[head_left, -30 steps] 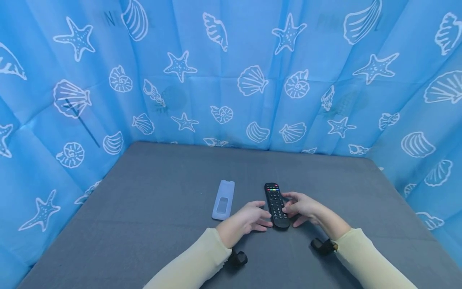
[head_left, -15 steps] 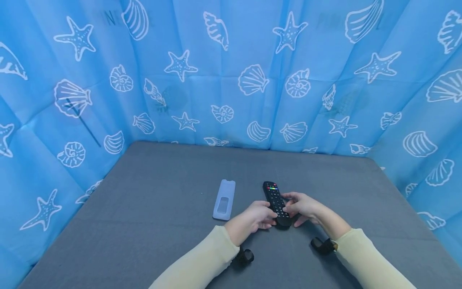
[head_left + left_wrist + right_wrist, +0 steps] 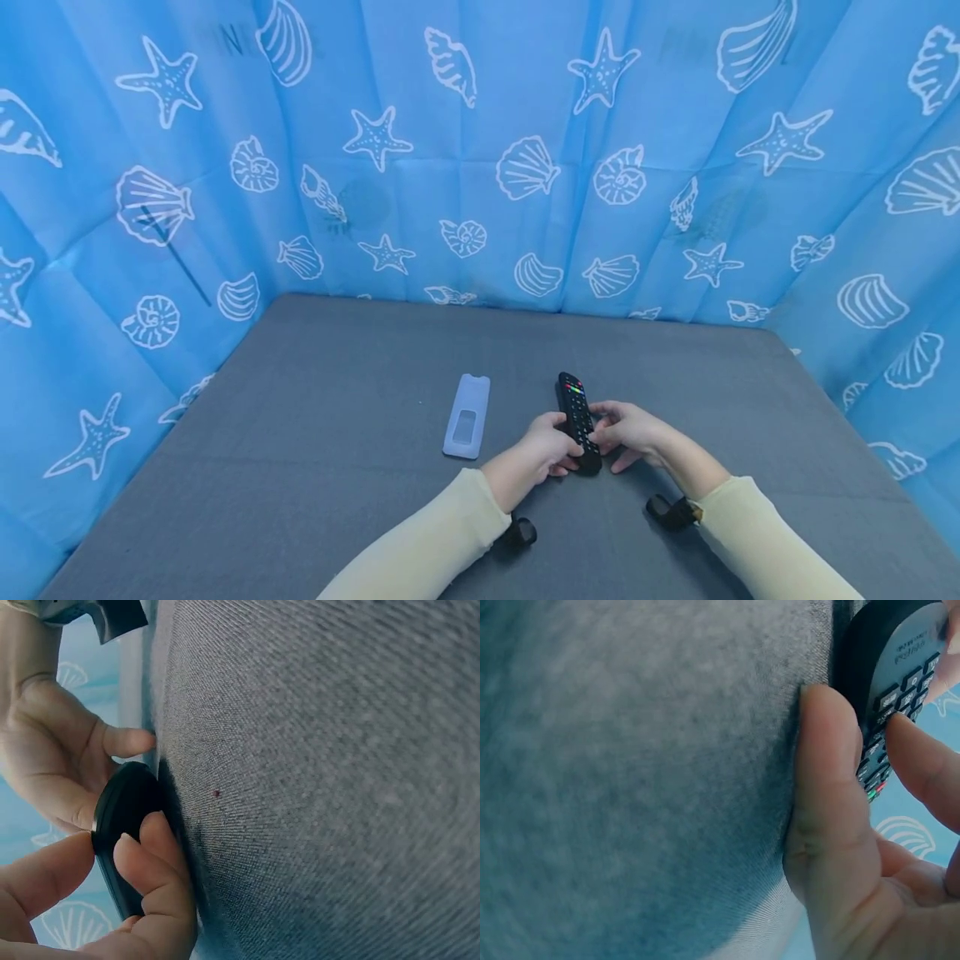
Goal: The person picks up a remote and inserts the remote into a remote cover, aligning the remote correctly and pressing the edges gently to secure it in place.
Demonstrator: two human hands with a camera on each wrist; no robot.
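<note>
A black remote control (image 3: 576,408) with rows of keys stands tilted over the grey table, its left side lifted. My left hand (image 3: 547,450) grips its near left end, thumb on the upper edge and fingers underneath; the left wrist view shows the remote (image 3: 124,799) pinched between them. On the other side my right hand (image 3: 633,433) holds the right edge. In the right wrist view its thumb touches the keys of the remote (image 3: 900,656), while another finger lies along the side. The underside of the remote is hidden in the head view.
A flat pale-blue translucent piece (image 3: 468,400), notched at the top and with a rectangular window, lies left of the hands. The grey cloth-covered table (image 3: 337,400) ends at a blue curtain (image 3: 450,200) printed with shells and starfish.
My left hand has moved right and taken hold of the remote's near left end. The remote, flat a second ago, now tilts with its left side up. My right hand has hardly moved.
</note>
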